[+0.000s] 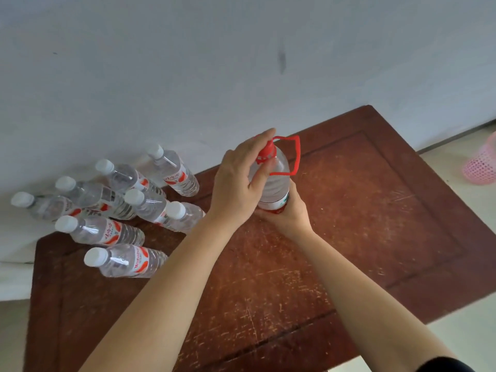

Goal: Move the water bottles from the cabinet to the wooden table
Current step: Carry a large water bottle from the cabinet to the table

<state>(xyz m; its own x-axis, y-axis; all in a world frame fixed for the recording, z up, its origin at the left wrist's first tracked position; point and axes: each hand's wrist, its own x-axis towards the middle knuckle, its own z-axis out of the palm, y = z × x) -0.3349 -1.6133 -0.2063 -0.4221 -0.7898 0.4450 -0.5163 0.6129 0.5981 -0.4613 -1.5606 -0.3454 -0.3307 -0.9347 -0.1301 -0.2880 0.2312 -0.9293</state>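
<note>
Placing a large red-capped bottle on the wooden table, it seems.
The left hand curls round its neck and the right hand wraps its lower body. Eight small white-capped bottles already stand on the table's left end. The cabinet is out of view, so I cannot tell what remains.

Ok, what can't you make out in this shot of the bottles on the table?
Head view:
- Large bottle base: hidden by the grip of the right hand; contact with wooden table unclear.
- Its cap: partly covered by the grip of the left hand.
- Pink basket: cut by the right edge.
- Cabinet: out of frame.
</note>
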